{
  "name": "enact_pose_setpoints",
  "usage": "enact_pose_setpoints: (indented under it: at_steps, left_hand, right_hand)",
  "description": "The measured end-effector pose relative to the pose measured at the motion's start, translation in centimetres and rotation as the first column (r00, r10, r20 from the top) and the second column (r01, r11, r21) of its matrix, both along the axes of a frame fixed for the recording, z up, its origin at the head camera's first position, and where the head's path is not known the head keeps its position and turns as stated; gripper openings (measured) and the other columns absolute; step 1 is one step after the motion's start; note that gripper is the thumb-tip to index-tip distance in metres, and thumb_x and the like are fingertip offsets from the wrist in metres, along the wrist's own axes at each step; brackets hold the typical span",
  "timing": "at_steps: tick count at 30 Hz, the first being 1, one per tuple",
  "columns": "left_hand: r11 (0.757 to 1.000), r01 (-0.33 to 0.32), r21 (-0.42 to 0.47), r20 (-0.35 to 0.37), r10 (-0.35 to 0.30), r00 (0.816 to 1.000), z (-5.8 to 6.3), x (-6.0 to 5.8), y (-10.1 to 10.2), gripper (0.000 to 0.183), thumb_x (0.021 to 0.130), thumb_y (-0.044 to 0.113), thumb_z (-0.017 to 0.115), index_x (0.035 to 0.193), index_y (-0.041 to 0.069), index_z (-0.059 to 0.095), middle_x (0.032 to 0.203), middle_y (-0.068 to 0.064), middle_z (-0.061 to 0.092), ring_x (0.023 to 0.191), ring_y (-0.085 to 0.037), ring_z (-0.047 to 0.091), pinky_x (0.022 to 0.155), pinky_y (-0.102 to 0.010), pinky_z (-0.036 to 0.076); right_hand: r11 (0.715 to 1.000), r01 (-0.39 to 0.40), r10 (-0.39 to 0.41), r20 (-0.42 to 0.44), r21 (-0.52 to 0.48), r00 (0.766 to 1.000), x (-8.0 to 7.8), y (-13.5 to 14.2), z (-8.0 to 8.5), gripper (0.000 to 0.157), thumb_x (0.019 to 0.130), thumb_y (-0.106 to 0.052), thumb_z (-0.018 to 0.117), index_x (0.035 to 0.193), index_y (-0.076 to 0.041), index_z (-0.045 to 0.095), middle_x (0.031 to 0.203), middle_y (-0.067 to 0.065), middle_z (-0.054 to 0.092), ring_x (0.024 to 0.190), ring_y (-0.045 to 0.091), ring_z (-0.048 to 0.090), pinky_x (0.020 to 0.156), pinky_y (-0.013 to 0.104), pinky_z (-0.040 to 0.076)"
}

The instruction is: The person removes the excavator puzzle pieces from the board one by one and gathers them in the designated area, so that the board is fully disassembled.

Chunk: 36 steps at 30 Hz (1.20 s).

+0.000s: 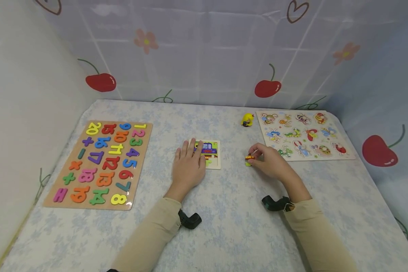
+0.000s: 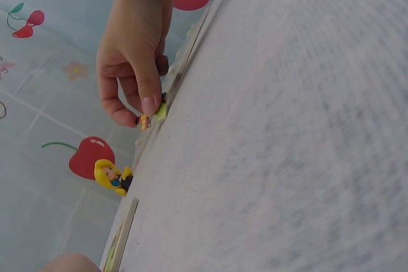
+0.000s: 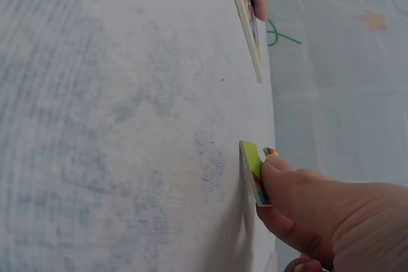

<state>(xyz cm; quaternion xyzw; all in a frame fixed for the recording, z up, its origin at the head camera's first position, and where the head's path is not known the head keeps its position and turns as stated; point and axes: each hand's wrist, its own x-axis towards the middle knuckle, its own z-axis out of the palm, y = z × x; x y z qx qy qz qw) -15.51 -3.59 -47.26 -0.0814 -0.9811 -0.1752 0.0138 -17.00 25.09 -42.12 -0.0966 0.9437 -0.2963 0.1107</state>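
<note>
My left hand (image 1: 189, 166) lies palm down with its fingers spread over the left side of a small jigsaw puzzle (image 1: 219, 155). The puzzle has a pale wooden frame and shows a purple vehicle on yellow-green; the fingers hide part of the picture. To the right, my right hand (image 1: 270, 160) pinches a small jigsaw piece (image 3: 253, 169) between thumb and fingers. This piece is green with orange and red parts and has a notch in its edge. The right wrist view shows it tilted, very near the tabletop, apart from the puzzle; whether it touches the cloth I cannot tell.
A number board (image 1: 132, 189) with coloured digits and signs lies at the left. At the right back is a pale board of insect pictures (image 1: 312, 145), close to my right hand. A small yellow figure (image 1: 247, 119) stands beside that board. A patterned cloth (image 1: 224, 219) covers the table.
</note>
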Motion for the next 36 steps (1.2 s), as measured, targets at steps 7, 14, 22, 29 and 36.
enact_pose_setpoints:
  at_steps: [7,14,22,29,36]
  left_hand:
    - [1.000,0.002,-0.003,0.007,-0.002,1.000,-0.1,0.0,0.0,0.057,0.106,0.044,0.020,0.161,0.027,0.015,0.169,-0.001,0.010,0.157,-0.026,0.004,0.127,-0.049,0.006]
    - [1.000,0.000,0.003,0.008,0.000,1.000,-0.1,0.1,0.0,0.057,0.106,0.044,0.020,0.161,0.027,0.015,0.169,-0.001,0.010,0.157,-0.026,0.004,0.127,-0.049,0.005]
    - [1.000,0.001,0.010,0.004,-0.001,1.000,0.0,0.1,-0.1,0.057,0.106,0.044,0.021,0.161,0.027,0.015,0.169,-0.001,0.010,0.157,-0.026,0.004,0.127,-0.049,0.005]
    - [0.999,0.013,0.040,0.030,-0.014,0.999,0.2,0.0,-0.2,0.058,0.106,0.043,0.023,0.161,0.026,0.017,0.169,-0.002,0.009,0.157,-0.026,0.002,0.127,-0.049,0.004]
    - [0.996,0.060,0.065,0.050,-0.063,0.997,0.6,-0.2,-1.6,0.059,0.106,0.043,0.025,0.160,0.022,0.017,0.169,-0.002,0.010,0.157,-0.026,0.003,0.127,-0.046,0.005]
  right_hand:
    - [0.996,0.032,-0.031,-0.022,0.081,0.999,0.3,-0.1,-0.1,0.023,0.093,-0.028,0.071,0.111,-0.018,0.061,0.095,0.004,0.064,0.087,0.023,0.051,0.071,0.033,0.041]
    - [0.991,0.027,-0.019,-0.062,0.134,0.998,0.3,-0.3,0.0,0.024,0.091,-0.029,0.072,0.111,-0.019,0.062,0.093,0.002,0.064,0.087,0.022,0.050,0.069,0.032,0.039]
    - [0.984,0.031,-0.015,-0.091,0.175,0.996,0.5,-0.4,0.1,0.032,0.090,-0.033,0.074,0.116,-0.017,0.064,0.100,0.005,0.064,0.092,0.025,0.053,0.073,0.038,0.043]
    - [0.988,0.015,0.002,-0.108,0.154,0.994,0.6,-0.5,-0.1,0.027,0.092,-0.029,0.072,0.114,-0.016,0.065,0.095,0.003,0.064,0.089,0.023,0.053,0.075,0.037,0.042]
    - [0.998,-0.029,0.038,-0.155,0.058,0.987,0.4,-1.2,-0.3,0.025,0.094,-0.025,0.070,0.115,-0.012,0.066,0.087,0.001,0.062,0.082,0.020,0.053,0.077,0.036,0.042]
